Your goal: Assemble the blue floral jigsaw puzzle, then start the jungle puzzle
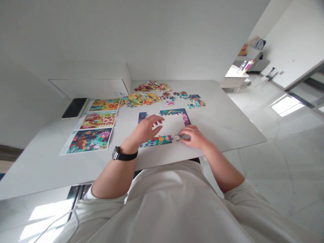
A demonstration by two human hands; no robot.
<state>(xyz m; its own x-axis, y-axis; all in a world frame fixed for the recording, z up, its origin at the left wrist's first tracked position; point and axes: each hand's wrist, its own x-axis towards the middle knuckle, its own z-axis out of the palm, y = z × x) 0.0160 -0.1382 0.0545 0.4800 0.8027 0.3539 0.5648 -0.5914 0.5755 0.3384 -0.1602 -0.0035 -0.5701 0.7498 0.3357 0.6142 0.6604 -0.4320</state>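
The right grip [189,137] is clamped on a jigsaw piece [178,137] at the bottom edge of a partly built border [172,112], its middle still open, the left grip [146,129] is spread apart above it, and loose pieces [152,98] are still lying at the top of the surface [222,128].

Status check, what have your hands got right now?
Left hand open, spread above puzzle border, holding nothing. Right hand gripping jigsaw piece at border's lower right end. Nothing in the way.
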